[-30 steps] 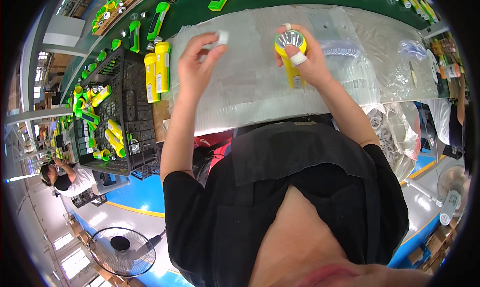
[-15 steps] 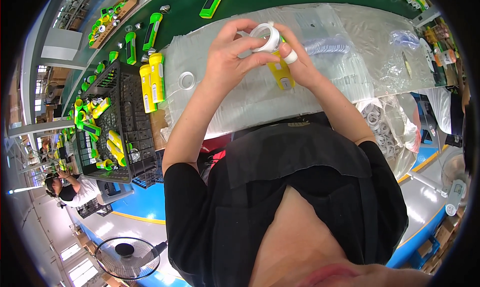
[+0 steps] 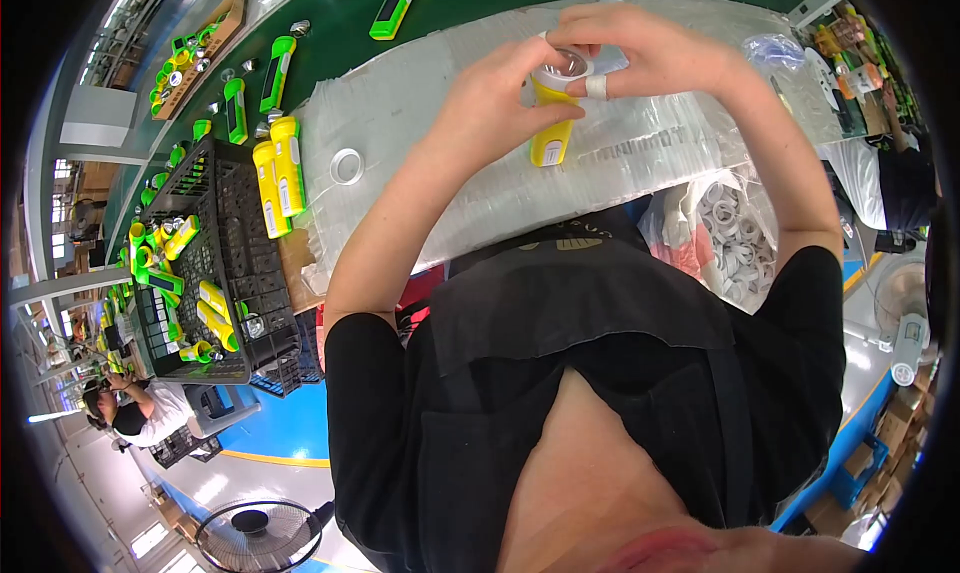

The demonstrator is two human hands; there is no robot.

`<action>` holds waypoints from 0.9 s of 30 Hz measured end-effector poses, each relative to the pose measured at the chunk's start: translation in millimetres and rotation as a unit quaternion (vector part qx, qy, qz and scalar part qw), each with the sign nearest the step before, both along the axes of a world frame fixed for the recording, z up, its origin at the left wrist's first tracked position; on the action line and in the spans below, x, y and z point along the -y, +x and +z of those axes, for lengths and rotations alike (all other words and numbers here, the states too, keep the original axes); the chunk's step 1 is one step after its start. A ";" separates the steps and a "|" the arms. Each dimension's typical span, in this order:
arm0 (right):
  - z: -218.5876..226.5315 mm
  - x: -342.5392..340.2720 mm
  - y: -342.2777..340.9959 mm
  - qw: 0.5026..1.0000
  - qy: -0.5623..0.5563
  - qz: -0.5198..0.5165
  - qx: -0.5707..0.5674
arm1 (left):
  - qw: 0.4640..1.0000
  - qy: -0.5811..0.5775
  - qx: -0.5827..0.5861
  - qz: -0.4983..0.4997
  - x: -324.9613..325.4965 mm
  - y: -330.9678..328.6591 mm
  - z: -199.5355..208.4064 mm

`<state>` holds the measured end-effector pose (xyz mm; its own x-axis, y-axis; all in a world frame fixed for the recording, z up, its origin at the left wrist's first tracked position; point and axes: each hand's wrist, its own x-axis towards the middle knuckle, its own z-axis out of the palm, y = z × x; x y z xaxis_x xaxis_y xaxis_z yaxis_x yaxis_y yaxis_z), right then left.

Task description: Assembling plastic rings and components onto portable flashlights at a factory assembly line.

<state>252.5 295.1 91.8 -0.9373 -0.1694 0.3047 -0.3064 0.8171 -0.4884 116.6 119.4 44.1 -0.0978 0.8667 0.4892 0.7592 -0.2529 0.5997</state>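
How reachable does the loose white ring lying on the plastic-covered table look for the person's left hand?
Probably yes: the loose white ring lies uncovered, left of the left hand, with nothing standing between them, though that hand is occupied at the yellow flashlight.

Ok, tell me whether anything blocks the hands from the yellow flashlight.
Nothing visible does: the left hand and right hand are both on the yellow flashlight; the loose white ring lies apart, to the left.

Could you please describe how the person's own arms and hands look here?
Short black sleeves end near the elbows, leaving the forearms bare. The left hand and right hand are ungloved; a white band-like wrap circles the right thumb.
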 end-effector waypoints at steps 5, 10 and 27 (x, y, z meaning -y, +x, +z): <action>20.4 12.0 -0.3 0.992 0.061 0.007 0.107 | 0.997 0.049 0.061 -0.008 -2.8 8.0 -8.6; 7.9 18.1 -1.6 0.985 0.064 -0.124 0.103 | 0.998 0.059 0.024 0.000 -7.7 10.6 -9.4; 7.3 31.9 18.6 0.981 -0.028 -0.188 -0.023 | 0.982 0.105 0.139 -0.067 -2.6 2.5 -16.0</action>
<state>271.1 263.2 99.0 -0.9151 0.2042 0.3478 -0.0114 0.8489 -0.5284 119.0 122.0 28.1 -0.1435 0.7637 0.6295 0.5252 -0.4803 0.7025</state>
